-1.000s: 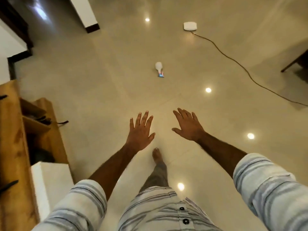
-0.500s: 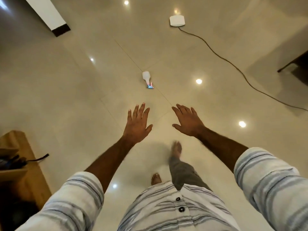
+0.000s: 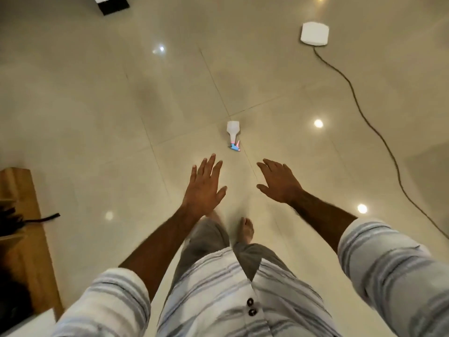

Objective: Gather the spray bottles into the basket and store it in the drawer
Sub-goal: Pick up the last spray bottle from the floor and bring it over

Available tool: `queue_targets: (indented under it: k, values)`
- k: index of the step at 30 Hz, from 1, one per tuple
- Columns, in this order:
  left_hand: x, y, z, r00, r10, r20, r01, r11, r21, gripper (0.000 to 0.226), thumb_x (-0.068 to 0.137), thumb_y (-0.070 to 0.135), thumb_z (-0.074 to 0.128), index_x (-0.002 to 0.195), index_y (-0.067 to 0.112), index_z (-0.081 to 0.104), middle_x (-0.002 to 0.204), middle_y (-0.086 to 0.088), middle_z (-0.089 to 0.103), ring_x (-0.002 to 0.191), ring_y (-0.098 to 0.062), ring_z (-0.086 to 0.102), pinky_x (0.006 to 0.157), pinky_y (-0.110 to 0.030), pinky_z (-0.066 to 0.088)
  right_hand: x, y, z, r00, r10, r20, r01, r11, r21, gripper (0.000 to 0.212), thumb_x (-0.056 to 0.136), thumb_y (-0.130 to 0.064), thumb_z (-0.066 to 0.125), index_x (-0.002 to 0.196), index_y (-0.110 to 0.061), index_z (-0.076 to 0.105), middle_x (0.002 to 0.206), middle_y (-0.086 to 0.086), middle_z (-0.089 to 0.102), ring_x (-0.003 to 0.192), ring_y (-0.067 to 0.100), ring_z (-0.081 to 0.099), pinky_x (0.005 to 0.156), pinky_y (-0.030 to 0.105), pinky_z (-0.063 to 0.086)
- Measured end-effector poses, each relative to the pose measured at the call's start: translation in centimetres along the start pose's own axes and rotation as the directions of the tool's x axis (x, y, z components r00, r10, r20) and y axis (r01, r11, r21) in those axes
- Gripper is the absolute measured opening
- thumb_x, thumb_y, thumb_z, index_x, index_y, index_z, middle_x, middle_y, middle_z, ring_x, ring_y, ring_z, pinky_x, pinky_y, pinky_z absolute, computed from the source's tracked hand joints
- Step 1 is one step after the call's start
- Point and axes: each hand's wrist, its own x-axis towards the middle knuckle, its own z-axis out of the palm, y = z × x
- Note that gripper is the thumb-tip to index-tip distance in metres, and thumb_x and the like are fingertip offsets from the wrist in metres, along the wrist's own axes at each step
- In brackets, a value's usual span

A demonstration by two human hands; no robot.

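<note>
A glossy cream tiled floor [image 3: 97, 113] fills nearly the whole view, and round ceiling lights are mirrored in it. At the left edge a light brown wooden cabinet [image 3: 26, 229] is seen from above; dark items are lodged in its open shelf, too shadowed to be told apart, and a black strap [image 3: 46, 218] juts from it over the floor. A striped white-and-grey shirt [image 3: 218, 295] with dark buttons is seen at the bottom, with grey trousers and bare feet below it. A long dark cable [image 3: 364, 113] is trailed across the floor on the right, joined to a flat white square device [image 3: 315, 34] near the top.

Both arms are stretched forward over the floor. The left hand [image 3: 204, 188] is held palm down with its fingers [image 3: 210, 164] spread apart and nothing in them. The right hand [image 3: 279, 183] is likewise held flat, fingers apart and empty.

A small white plastic spray bottle with a blue and pink trigger head [image 3: 233, 135] is laid on its side on the floor, just ahead of both hands and between them, untouched, its head pointed toward the person. No writing can be read on it.
</note>
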Motion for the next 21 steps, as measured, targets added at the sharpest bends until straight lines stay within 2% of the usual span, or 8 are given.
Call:
queue_targets:
  k: [4, 7, 10, 13, 15, 17, 19, 21]
  values:
    - [8.4, -2.5, 0.5, 0.999, -0.033, 0.03, 0.035, 0.997, -0.067, 0.071, 0.103, 0.046, 0.04, 0.16, 0.018, 0.011, 0.17, -0.007, -0.003, 0.158, -0.029, 0.001, 0.127, -0.052, 0.011, 9.2, 1.9, -1.5, 0.998, -0.016, 0.056, 0.016, 1.0, 0.004, 0.074, 0.096, -0.047, 0.05, 0.156, -0.016, 0.019, 0.163, 0.01, 0.02, 0.149, 0.028, 0.024, 0.12, 0.046, 0.025]
    - [16.3, -5.3, 3.1, 0.996, -0.063, 0.064, 0.07, 0.99, -0.125, 0.071, 0.103, 0.047, 0.038, 0.16, 0.017, 0.01, 0.17, -0.006, -0.002, 0.158, -0.029, 0.001, 0.127, -0.052, 0.013, 17.7, 3.5, -0.6, 0.999, 0.019, 0.044, -0.022, 0.996, 0.084, 0.073, 0.095, -0.046, 0.054, 0.154, -0.014, 0.025, 0.159, 0.011, 0.029, 0.142, 0.031, 0.035, 0.114, 0.044, 0.034]
    - [23.0, -8.0, 6.4, 0.99, -0.082, 0.117, 0.099, 0.983, -0.153, 0.068, 0.103, 0.044, 0.04, 0.16, 0.016, 0.013, 0.17, -0.007, 0.002, 0.158, -0.029, 0.004, 0.127, -0.051, 0.014, 26.6, 4.7, 2.7, 0.997, 0.068, 0.039, -0.074, 0.978, 0.194, 0.071, 0.094, -0.045, 0.058, 0.151, -0.013, 0.031, 0.154, 0.01, 0.037, 0.135, 0.033, 0.043, 0.106, 0.044, 0.041]
    - [29.9, -10.6, 11.5, 0.981, -0.12, 0.155, 0.156, 0.956, -0.249, 0.069, 0.101, 0.041, 0.048, 0.159, 0.015, 0.019, 0.169, -0.008, 0.011, 0.157, -0.029, 0.012, 0.126, -0.049, 0.019, 35.4, 6.3, 7.7, 0.984, 0.125, 0.127, -0.156, 0.948, 0.276, 0.072, 0.093, -0.05, 0.056, 0.151, -0.018, 0.029, 0.154, 0.009, 0.037, 0.135, 0.032, 0.044, 0.107, 0.047, 0.043]
    - [34.1, -11.9, 15.9, 0.958, -0.193, 0.212, 0.261, 0.891, -0.371, 0.069, 0.1, 0.036, 0.054, 0.157, 0.013, 0.023, 0.167, -0.01, 0.02, 0.155, -0.028, 0.02, 0.125, -0.044, 0.023, 40.6, 7.4, 11.9, 0.972, 0.149, 0.18, -0.204, 0.915, 0.347, 0.071, 0.093, -0.051, 0.056, 0.151, -0.021, 0.028, 0.153, 0.008, 0.038, 0.135, 0.031, 0.044, 0.109, 0.049, 0.041]
    - [38.1, -13.1, 20.8, 0.922, -0.266, 0.28, 0.376, 0.784, -0.493, 0.067, 0.099, 0.029, 0.057, 0.156, 0.012, 0.025, 0.163, -0.01, 0.027, 0.151, -0.027, 0.028, 0.123, -0.039, 0.027, 45.4, 8.5, 16.1, 0.964, 0.138, 0.229, -0.224, 0.883, 0.412, 0.073, 0.093, -0.049, 0.058, 0.152, -0.021, 0.027, 0.152, 0.008, 0.039, 0.135, 0.032, 0.043, 0.109, 0.048, 0.04]
    - [41.8, -13.8, 25.2, 0.895, -0.298, 0.332, 0.442, 0.699, -0.563, 0.066, 0.099, 0.024, 0.058, 0.156, 0.012, 0.026, 0.161, -0.009, 0.031, 0.148, -0.026, 0.032, 0.12, -0.038, 0.029, 49.5, 9.7, 19.6, 0.952, 0.144, 0.27, -0.262, 0.841, 0.474, 0.075, 0.092, -0.044, 0.061, 0.152, -0.018, 0.025, 0.153, 0.008, 0.039, 0.136, 0.031, 0.042, 0.111, 0.046, 0.039]
    - [45.7, -14.6, 29.4, 0.884, -0.313, 0.347, 0.466, 0.638, -0.613, 0.066, 0.099, 0.022, 0.058, 0.156, 0.012, 0.025, 0.161, -0.009, 0.031, 0.148, -0.025, 0.033, 0.121, -0.038, 0.03, 53.7, 11.0, 22.9, 0.945, 0.181, 0.273, -0.31, 0.765, 0.565, 0.072, 0.091, -0.033, 0.066, 0.149, -0.01, 0.029, 0.145, 0.011, 0.045, 0.131, 0.03, 0.048, 0.105, 0.039, 0.044]
